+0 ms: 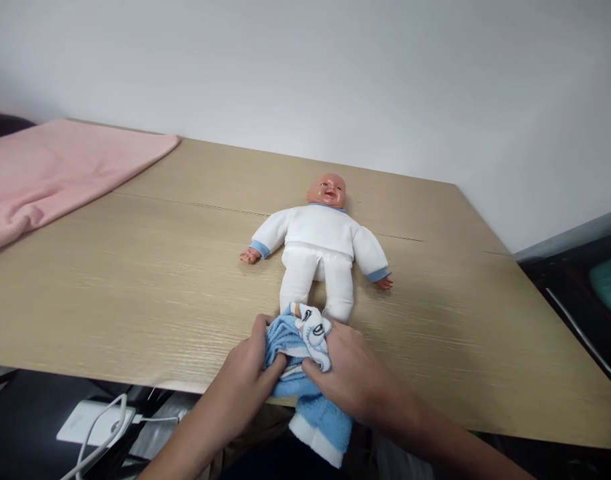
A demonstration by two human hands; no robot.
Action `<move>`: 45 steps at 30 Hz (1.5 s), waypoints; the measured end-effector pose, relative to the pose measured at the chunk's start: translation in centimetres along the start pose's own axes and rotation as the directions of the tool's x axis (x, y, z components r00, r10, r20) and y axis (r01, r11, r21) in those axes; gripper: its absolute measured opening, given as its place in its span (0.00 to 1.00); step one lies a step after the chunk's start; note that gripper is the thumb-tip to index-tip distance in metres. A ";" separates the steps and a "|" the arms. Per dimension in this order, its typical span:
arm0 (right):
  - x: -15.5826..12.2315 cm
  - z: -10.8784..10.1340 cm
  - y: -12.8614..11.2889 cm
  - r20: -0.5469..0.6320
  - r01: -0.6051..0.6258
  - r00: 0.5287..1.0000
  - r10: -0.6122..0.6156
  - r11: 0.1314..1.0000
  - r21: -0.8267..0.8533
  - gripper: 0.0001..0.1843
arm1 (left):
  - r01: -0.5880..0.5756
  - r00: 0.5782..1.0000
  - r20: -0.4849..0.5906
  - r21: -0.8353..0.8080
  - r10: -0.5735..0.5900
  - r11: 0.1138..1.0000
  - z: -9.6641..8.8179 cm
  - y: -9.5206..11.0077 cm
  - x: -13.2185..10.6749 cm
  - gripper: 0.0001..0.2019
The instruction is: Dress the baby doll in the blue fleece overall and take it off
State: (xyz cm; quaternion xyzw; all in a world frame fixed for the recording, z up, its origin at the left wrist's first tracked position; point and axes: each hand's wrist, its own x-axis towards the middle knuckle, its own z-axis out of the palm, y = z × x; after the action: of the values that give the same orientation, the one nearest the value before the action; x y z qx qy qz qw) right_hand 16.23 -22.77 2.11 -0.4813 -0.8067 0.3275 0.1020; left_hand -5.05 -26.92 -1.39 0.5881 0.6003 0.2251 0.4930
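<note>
A baby doll [319,225] in a white top with blue cuffs and white leggings lies on its back, arms spread. At its feet, by the table's front edge, I hold a bunched blue and white terry baby garment [298,340] with an embroidered cartoon face. My left hand [250,363] grips its left side, thumb pressed into the folds. On the other side my right hand [348,363] is closed on the cloth. One tube of the garment with a white cuff hangs below the edge. The doll's feet are hidden behind cloth and hands.
A pink blanket [75,167] covers the table's far left. The wooden table [185,280] meets a white wall [295,73] at the back. Below the front edge at left lies a white power bank [93,423] with a cable. A dark chair [580,287] stands at right.
</note>
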 end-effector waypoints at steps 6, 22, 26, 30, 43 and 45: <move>-1.0 0.3 -0.2 0.081 -0.045 0.995 0.064 0.975 -0.217 0.12 | -0.008 0.999 0.052 -0.002 0.008 1.000 -0.2 0.5 -0.5 0.08; -0.8 -0.1 -0.6 0.204 -0.039 0.974 0.095 0.964 -0.265 0.08 | -0.048 0.990 0.135 0.064 0.039 0.997 0.9 -0.1 -0.4 0.08; -0.8 -0.3 -0.8 0.092 -0.111 0.984 0.151 0.933 -0.342 0.30 | -0.080 0.997 0.022 0.142 0.078 0.987 1.3 -0.5 0.1 0.10; -0.8 -0.5 -0.1 0.102 -0.151 0.980 0.173 0.969 -0.197 0.37 | -0.182 0.971 -0.130 0.149 0.202 0.972 2.0 -1.4 0.7 0.19; -1.1 0.4 3.3 -0.111 0.112 0.989 -0.094 0.979 0.172 0.15 | -0.350 0.918 -0.212 -0.029 0.336 0.936 1.2 -3.5 1.6 0.20; -1.0 0.2 3.3 -0.145 0.138 0.983 -0.112 0.972 0.190 0.16 | -0.411 0.900 -0.148 0.023 0.410 0.911 -0.1 -3.4 2.2 0.19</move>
State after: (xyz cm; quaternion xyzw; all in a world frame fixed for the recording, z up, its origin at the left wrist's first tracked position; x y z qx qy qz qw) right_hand 18.96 -22.62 0.02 -0.4377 -0.7900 0.3665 0.2237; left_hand -6.37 -25.58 -5.01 0.6807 0.4971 0.3700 0.3907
